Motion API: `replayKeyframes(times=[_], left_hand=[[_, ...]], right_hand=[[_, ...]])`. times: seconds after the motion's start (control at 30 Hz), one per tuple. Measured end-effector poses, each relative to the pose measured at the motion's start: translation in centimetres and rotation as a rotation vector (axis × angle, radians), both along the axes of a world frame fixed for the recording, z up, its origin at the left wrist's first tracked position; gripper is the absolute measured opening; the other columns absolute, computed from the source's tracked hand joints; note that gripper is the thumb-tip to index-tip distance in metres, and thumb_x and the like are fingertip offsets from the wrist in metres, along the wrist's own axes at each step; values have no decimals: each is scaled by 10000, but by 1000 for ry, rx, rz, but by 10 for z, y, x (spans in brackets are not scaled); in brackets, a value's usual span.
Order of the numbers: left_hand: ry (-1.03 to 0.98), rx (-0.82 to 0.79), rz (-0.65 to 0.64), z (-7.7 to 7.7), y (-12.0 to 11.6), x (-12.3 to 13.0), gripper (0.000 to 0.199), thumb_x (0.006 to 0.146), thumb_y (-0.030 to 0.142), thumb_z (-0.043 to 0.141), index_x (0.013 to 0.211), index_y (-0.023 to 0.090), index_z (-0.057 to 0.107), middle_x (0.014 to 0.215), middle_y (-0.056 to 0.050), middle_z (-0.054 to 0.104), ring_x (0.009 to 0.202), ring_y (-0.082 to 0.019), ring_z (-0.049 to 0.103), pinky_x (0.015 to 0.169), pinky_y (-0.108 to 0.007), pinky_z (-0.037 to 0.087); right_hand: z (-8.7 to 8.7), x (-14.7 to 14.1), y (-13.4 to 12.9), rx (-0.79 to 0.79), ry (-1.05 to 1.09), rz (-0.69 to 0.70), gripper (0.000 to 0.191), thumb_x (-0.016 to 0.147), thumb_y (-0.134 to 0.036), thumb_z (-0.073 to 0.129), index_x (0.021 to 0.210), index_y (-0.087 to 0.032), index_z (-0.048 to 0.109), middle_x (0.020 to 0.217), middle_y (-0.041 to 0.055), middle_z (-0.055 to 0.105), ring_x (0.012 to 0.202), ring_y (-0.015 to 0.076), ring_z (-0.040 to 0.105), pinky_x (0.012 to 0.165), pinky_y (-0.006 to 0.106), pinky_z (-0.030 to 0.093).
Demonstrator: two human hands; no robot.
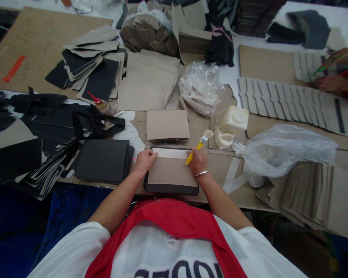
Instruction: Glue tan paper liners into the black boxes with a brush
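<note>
Directly in front of me lies a black-edged panel with a brown board [172,172] on it. Along the board's far edge runs a white strip [171,153]. My left hand [145,160] is closed in a pinch at the strip's left end. At the right end, my right hand [199,160] is closed around a paintbrush [197,148] with a yellow handle and pale bristles pointing away from me; its fingers also touch the strip's end. Just beyond the panel sits a stack of brown boards [168,124]. Black panels [103,160] are stacked left of my left hand.
A white plastic container [234,119] and a clear plastic bag [290,148] stand to the right. Brown sheets [307,193] are piled at the right front edge. Black pieces [55,127] spread out at left. A co-worker's hand [330,82] works at far right.
</note>
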State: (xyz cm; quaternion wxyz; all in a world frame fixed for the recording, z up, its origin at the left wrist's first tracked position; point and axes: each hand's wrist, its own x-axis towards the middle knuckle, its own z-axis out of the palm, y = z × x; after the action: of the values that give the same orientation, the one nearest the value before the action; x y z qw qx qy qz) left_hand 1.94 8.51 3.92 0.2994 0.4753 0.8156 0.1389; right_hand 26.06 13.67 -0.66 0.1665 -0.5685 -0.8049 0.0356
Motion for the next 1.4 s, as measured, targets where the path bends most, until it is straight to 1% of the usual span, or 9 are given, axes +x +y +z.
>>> replayKeyframes(times=[0.2,0.33,0.4,0.5,0.57,0.8,1.1,1.27,1.4], left_hand=[[204,-18,-119,7,-2,-4,329,815,432,478,807,153,653,817,-102,669,770,-228,602,687,-310,411],[383,250,-326,9,-10,10,454,861,350,434,1226,93,520,1233,-195,558,1158,-298,495,934,-405,369],[346,349,-565,3,-15,26,506,883,323,398,1348,123,412,1392,-162,438,1315,-273,347,1061,-432,246],[278,298,-828,-10,-23,41,612,874,449,409,1407,159,333,1478,-120,325,1378,-256,241,1119,-467,120],[304,224,-819,-15,-30,38,714,846,545,416,1427,149,292,1497,-125,279,1388,-265,215,1124,-491,85],[504,127,-553,-5,-49,4,748,863,557,368,1446,107,238,1512,-157,209,1410,-296,123,1113,-556,4],[429,254,-688,-10,-53,36,551,904,436,370,1366,139,410,1455,-134,358,1346,-285,310,1110,-543,125],[349,340,-813,-6,-86,39,458,903,387,400,1288,164,507,1381,-118,472,1295,-263,395,1096,-492,228],[311,416,-818,-7,-74,53,449,920,320,352,1302,130,492,1399,-133,446,1323,-235,361,1103,-424,248]], right_hand=[[7,7,4,21,-23,-38,304,875,-379,469,1023,-138,583,752,102,567,755,237,510,686,344,401],[19,13,-2,46,56,-88,284,864,-323,484,1069,-135,541,920,152,607,884,269,535,776,413,427],[20,5,-11,16,107,66,225,871,-209,432,1065,-164,537,1090,155,601,999,254,534,857,414,426],[15,-11,-27,-84,117,388,235,849,-154,440,1056,-189,547,1278,122,537,1150,224,487,958,393,409],[11,-13,-34,-129,81,464,216,847,-156,461,1034,-189,563,1306,118,527,1191,225,465,998,407,388],[10,15,-31,-97,-23,384,232,874,-132,429,1044,-160,585,1283,142,545,1164,230,484,967,391,402],[15,7,-43,13,-120,418,243,897,-172,422,1028,-171,627,822,110,606,817,212,511,731,309,417],[18,68,-61,59,-143,309,261,889,-158,405,1014,-174,634,805,100,578,802,208,477,745,305,392],[23,143,-68,-30,-298,33,303,873,-129,372,1026,-148,632,779,115,571,793,225,485,727,325,383]])
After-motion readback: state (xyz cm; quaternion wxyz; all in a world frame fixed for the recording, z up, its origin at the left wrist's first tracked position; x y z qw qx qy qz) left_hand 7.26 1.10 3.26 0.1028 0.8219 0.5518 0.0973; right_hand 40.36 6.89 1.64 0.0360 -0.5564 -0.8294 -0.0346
